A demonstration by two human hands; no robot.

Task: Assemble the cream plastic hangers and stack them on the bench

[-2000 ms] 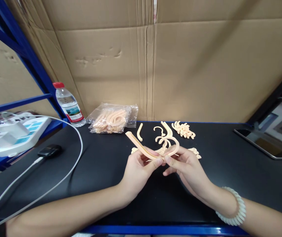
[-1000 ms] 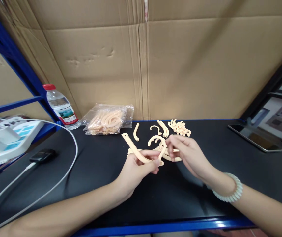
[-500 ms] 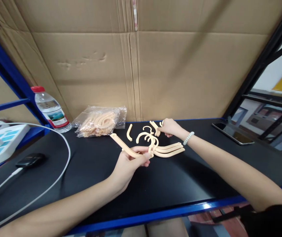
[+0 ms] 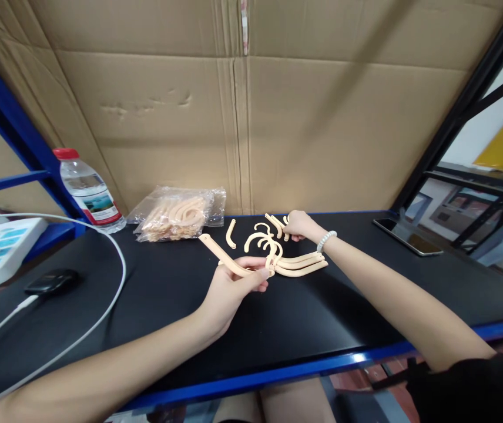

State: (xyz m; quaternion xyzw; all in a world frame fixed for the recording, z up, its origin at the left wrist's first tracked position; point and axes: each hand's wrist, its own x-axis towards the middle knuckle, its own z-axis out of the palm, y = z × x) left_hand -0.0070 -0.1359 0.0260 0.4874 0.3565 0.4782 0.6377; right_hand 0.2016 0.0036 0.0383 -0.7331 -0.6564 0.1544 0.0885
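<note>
Compared with a second ago, when it was hanging just beside the held pieces, the right hand (image 4: 301, 225) is now stretching to the far side of the black table (image 4: 322, 329). Its fingertips are pointing away and hiding behind the knuckles; pale bits are peeking out at their left, so whether they are pinching anything I cannot tell. Nearly all of the small-part pile there is disappearing behind that hand. Meanwhile the left hand (image 4: 229, 288) is clamping a peach hanger arm (image 4: 216, 254), thumb pressing on top and fingers curling beneath, the free end slanting up and leftward from the grip. A hanger hook (image 4: 254, 236) is rising from the thumb tip, but the joint is hiding under the thumb. Just beyond and right of this grip, stacked hanger arms (image 4: 302, 271) are lying, their inner ends overlapping with other hooks and hard to separate. The left forearm is running in low from the lower left, its near end cut off by the frame; the right forearm is slanting from the lower right, wearing a coiled bracelet (image 4: 326, 240), a black sleeve (image 4: 472, 388) covering the elbow.
</note>
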